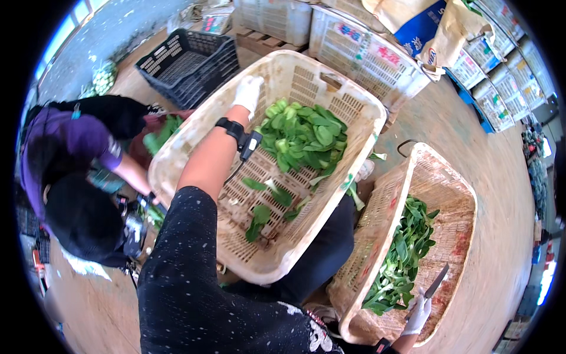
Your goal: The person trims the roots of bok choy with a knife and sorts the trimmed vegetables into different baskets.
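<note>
A large white perforated plastic crate [230, 239] stands tilted before me. Green leafy vegetables, bok choy by their look [305, 132], are heaped at its far end, and loose leaves [261, 214] lie on its floor. My left hand [248, 94], in a white glove, is at the crate's inner left wall beside the heap; its fingers are mostly hidden. In a white glove too, my right hand [418, 313] grips a knife [437, 281] with the blade pointing up and away. It is over a second, dirtier crate [462, 212], close to a pile of cut leaves [404, 252].
At left, a person in a purple shirt [66, 132] and dark cap bends close to the large crate. A black plastic crate [185, 66] stands beyond. Stacked white crates [358, 57] and a paper sack [460, 35] line the back. Concrete floor [491, 177] extends at right.
</note>
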Demonstrator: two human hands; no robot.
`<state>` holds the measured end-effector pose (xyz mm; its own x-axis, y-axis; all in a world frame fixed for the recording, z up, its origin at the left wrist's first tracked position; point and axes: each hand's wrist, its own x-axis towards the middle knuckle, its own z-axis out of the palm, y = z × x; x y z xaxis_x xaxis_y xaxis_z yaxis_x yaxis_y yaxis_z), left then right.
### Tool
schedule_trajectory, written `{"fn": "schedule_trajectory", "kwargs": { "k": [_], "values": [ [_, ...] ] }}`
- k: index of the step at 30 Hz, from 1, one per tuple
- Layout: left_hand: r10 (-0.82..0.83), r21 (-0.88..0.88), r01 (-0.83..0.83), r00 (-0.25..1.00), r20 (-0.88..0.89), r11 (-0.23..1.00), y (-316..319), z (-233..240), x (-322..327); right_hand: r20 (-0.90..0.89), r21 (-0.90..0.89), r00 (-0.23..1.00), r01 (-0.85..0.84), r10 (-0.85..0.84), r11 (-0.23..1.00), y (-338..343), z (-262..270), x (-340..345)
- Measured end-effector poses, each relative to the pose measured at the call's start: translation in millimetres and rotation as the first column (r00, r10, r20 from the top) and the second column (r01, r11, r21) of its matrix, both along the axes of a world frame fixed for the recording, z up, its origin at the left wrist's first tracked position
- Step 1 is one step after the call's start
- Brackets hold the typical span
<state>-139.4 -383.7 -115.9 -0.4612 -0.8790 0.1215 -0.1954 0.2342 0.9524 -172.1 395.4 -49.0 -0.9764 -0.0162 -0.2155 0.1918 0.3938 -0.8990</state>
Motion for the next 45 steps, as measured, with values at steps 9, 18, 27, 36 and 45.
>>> {"fn": "schedule_trajectory", "kwargs": {
  "k": [9, 18, 27, 36, 45],
  "values": [
    [-0.126, 0.153, 0.035, 0.760, 0.638, 0.988, 27.9, -194.0, -105.8, 0.172, 0.331, 0.962, 0.148, -0.214, 0.932, -7.1, 18.3, -4.8],
    [-0.014, 0.884, 0.191, 0.979, -0.204, 0.426, 54.9, -116.9, -60.8, -0.073, 0.217, 0.996, -0.030, 0.047, 0.976, -17.5, 13.6, -1.9],
    [-0.650, 0.362, 0.932, 0.293, -0.701, 0.028, 304.5, 118.7, -29.6, -0.049, -0.444, 0.989, -0.148, 0.140, 0.884, -74.5, 88.0, 24.1],
    [-0.993, -0.464, 0.886, 0.050, 0.109, -0.006, 519.1, 163.1, 4.5, -0.371, -0.503, 0.919, -0.316, 0.129, 0.804, -48.6, 104.2, 53.1],
    [-0.971, -0.397, 0.893, 0.238, 0.018, 0.212, 569.9, 135.3, 8.0, -0.561, -0.181, 0.811, -0.314, 0.164, 0.932, -8.1, 91.2, 48.3]
  ]
}}
